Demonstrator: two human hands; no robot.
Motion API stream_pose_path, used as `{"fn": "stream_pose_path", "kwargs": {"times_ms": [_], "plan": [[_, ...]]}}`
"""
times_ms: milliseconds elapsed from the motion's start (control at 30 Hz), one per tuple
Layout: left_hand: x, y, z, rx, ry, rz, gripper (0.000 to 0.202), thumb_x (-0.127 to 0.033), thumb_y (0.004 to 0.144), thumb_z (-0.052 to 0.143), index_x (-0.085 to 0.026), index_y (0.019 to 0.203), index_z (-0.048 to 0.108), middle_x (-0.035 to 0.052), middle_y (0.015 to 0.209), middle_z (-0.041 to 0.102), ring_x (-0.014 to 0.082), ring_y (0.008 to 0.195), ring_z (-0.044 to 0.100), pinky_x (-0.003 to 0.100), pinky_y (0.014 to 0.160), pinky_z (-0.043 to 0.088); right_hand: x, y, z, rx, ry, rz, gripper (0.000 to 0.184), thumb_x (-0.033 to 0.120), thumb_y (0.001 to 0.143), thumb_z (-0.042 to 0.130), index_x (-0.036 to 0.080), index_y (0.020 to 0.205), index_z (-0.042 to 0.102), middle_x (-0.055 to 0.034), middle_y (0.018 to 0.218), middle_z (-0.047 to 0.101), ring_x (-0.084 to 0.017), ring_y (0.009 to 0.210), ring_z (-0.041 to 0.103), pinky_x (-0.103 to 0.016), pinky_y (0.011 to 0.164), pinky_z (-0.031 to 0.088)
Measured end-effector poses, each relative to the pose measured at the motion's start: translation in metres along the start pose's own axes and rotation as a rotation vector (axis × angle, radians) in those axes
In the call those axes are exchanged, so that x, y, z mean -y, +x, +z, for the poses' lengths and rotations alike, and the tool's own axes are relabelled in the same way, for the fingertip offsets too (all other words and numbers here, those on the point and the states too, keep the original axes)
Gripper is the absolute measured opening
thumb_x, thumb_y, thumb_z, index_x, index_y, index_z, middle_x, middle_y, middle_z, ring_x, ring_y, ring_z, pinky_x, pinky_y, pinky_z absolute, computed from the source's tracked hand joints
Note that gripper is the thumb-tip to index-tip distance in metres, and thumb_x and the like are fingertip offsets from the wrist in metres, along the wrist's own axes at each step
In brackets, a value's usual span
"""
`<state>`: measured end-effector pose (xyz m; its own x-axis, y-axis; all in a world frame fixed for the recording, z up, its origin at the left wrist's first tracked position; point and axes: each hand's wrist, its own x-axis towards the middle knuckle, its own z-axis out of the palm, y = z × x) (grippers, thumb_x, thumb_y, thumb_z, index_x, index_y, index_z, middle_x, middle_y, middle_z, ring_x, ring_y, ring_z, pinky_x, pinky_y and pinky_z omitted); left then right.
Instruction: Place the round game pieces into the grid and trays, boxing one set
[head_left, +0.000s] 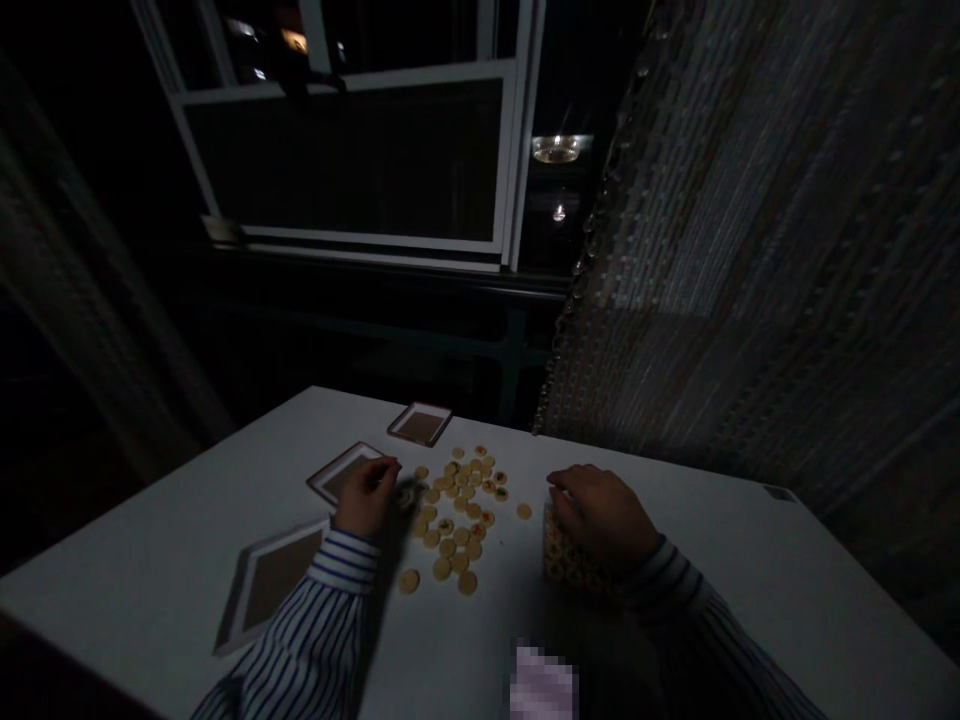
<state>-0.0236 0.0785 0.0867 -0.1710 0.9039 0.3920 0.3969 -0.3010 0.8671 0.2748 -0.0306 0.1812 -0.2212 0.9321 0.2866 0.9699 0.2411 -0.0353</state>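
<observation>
Several small round yellow tokens lie scattered on a white table in dim light. My left hand rests at the left edge of the scatter, fingers curled in a pinch near a token; what it holds is too dark to make out. My right hand lies curled over a patterned orange box to the right of the tokens. Both arms wear striped sleeves.
Three brown square tiles with white borders lie on the table: one by my left sleeve, one behind my left hand, one farther back. A bead curtain hangs at the right. A dark window is behind the table.
</observation>
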Motion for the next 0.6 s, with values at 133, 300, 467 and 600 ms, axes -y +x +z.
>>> {"fn": "stream_pose_path", "kwargs": {"times_ms": [133,300,467,600], "plan": [[0.015,-0.001,0.002,0.06,0.226,0.042,0.03,-0.035,0.074,0.047,-0.016,0.091,0.061,0.0093,0.089,0.067,0.022,0.083,0.062,0.035,0.075,0.048,0.019,0.015,0.005,0.045,0.015,-0.055,0.028,0.024,0.084,0.038,0.019,0.102,0.059,-0.007,0.096,0.063,-0.018,0.091,0.053,-0.03,0.078,0.034],[0.033,-0.01,0.009,0.101,0.437,0.059,0.034,-0.027,0.076,0.042,-0.015,0.104,0.057,0.0123,0.101,0.064,0.0236,0.092,0.06,0.036,0.079,0.046,0.043,0.039,0.022,0.079,0.039,-0.12,0.028,0.024,0.085,0.037,0.019,0.1,0.059,-0.0063,0.094,0.063,-0.018,0.09,0.053,-0.031,0.077,0.034],[0.047,-0.015,0.019,0.15,0.528,0.095,0.028,-0.021,0.073,0.045,-0.018,0.098,0.058,0.01,0.096,0.065,0.0225,0.09,0.06,0.035,0.08,0.045,0.068,0.062,0.055,0.11,0.114,-0.202,0.026,0.024,0.083,0.04,0.02,0.101,0.058,-0.0043,0.097,0.063,-0.018,0.092,0.052,-0.03,0.077,0.035],[0.054,-0.013,0.018,0.204,0.529,0.119,0.028,-0.02,0.074,0.044,-0.018,0.098,0.058,0.0101,0.098,0.065,0.0221,0.092,0.059,0.035,0.081,0.046,0.085,0.067,0.089,0.052,0.173,-0.248,0.025,0.024,0.083,0.041,0.021,0.102,0.057,-0.0043,0.098,0.062,-0.018,0.094,0.051,-0.032,0.083,0.033]]}}
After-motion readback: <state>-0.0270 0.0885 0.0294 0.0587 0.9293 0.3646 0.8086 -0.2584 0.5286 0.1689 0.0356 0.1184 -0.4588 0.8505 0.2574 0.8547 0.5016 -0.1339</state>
